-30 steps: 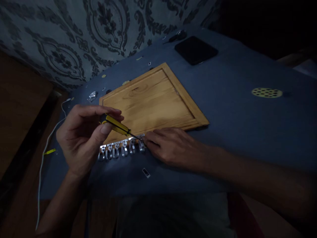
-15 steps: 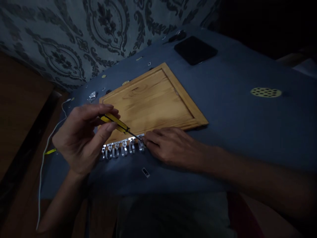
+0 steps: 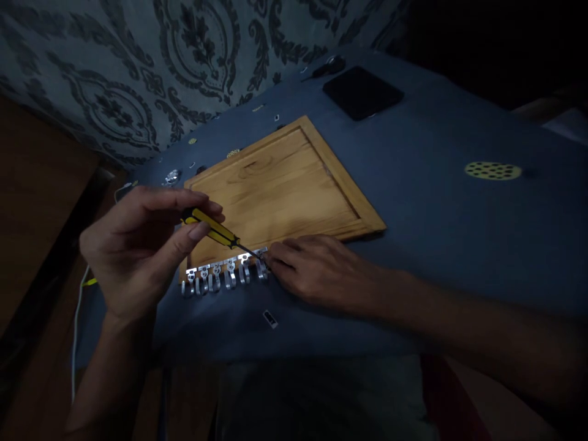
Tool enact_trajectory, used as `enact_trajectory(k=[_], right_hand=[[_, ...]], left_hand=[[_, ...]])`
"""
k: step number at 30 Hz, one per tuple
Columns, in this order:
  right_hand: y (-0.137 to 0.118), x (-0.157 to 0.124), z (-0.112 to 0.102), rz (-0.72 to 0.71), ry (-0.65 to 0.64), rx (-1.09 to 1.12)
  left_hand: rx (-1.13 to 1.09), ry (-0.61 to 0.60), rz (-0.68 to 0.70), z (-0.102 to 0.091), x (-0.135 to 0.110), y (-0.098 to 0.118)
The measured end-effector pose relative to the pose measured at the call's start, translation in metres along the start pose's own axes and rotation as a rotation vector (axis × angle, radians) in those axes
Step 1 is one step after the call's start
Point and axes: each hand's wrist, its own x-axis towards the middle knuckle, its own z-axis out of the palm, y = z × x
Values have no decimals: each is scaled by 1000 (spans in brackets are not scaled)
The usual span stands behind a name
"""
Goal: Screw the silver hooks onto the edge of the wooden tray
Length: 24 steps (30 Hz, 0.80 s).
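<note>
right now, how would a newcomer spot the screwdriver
On the blue table lies a wooden board, metal hooks along its near edge. The screwdriver slants from the left hand toward those hooks; its yellow-and-black handle sets it apart from their silver.

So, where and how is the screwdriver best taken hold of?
The screwdriver is probably best gripped by its thick yellow handle, from above and the left, where the left hand pinches it. The handle slants up leftward; the thin shaft runs down to the hooks, close to the right hand.
</note>
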Motion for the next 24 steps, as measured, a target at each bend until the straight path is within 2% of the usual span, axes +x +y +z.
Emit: enact_trajectory(k=[10,15,20,24], right_hand=[[0,0,1,-1,6,11],[0,-1,3,-3,36,-18],[1,-2,3,-5,55,20],[0,-1,2,12,34,41]], left_hand=[[172,93,52,1,-3,-3],[143,40,49,-5,1,-5],[108,43,4,-7,1,-6],[125,235,26,-9,2,-4]])
